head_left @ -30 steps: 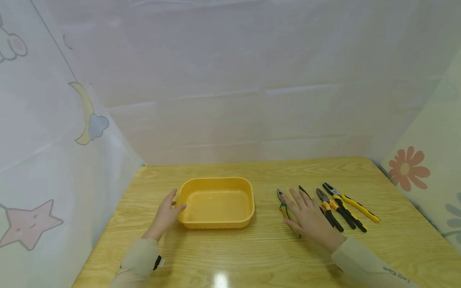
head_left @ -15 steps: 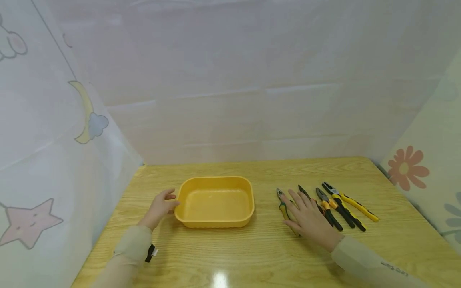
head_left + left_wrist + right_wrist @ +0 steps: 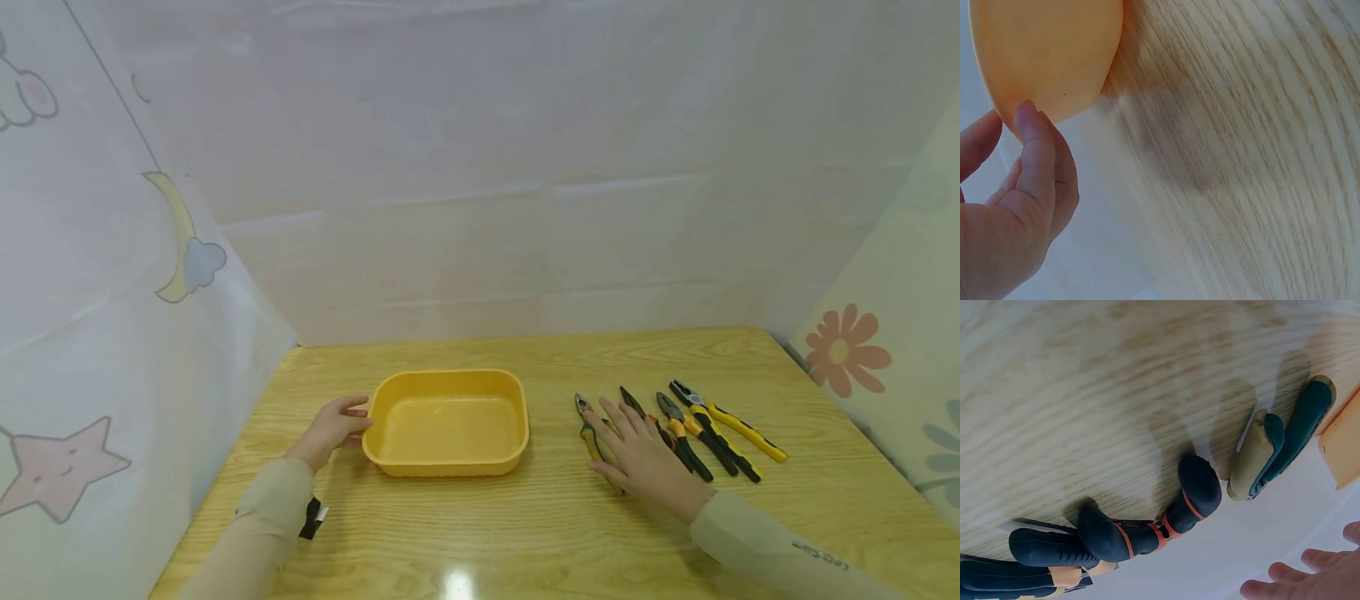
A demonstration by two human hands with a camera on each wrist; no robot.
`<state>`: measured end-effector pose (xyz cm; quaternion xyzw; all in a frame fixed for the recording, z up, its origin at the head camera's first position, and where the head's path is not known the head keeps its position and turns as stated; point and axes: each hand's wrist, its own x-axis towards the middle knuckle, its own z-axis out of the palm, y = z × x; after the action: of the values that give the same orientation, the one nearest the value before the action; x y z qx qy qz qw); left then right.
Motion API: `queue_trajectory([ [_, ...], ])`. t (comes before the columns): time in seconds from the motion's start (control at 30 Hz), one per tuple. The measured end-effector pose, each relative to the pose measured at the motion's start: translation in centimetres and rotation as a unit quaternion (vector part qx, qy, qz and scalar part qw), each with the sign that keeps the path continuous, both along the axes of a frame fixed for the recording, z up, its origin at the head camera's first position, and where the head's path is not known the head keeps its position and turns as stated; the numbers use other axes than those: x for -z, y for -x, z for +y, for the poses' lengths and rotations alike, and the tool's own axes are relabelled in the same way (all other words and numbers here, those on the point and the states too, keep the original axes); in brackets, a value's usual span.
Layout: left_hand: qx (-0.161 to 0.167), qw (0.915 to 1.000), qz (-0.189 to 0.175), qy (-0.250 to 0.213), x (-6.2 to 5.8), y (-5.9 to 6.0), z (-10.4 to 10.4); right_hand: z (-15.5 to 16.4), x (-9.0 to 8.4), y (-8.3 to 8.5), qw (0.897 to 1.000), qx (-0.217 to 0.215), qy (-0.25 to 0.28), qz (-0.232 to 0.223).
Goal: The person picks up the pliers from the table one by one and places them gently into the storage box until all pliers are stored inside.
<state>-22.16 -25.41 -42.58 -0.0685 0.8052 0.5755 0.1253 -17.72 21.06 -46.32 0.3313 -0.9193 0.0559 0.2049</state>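
Loosely, left hand [image 3: 328, 428] at tray [image 3: 446, 462] edge.

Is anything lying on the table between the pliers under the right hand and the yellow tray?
Nothing visible. Bare table separates the green-handled pliers under the right hand from the yellow tray; the left hand touches the tray's far side.
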Motion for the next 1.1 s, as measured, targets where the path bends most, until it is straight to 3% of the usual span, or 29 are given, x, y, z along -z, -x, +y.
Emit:
queue_trajectory([
  [0.53,0.010,0.9986,-0.043,-0.029,-0.3,0.5,-0.5,0.2,0.7,0.2,0.999,0.010,0.012,-0.048],
  [0.83,0.011,0.9980,-0.054,-0.031,0.0,0.7,-0.4,0.0,1.4,0.4,0.998,0.024,-0.008,-0.057],
  [1.1,0.004,0.9974,-0.061,-0.038,0.1,0.7,-0.2,-0.4,1.4,0.2,0.991,0.045,-0.004,-0.126],
])
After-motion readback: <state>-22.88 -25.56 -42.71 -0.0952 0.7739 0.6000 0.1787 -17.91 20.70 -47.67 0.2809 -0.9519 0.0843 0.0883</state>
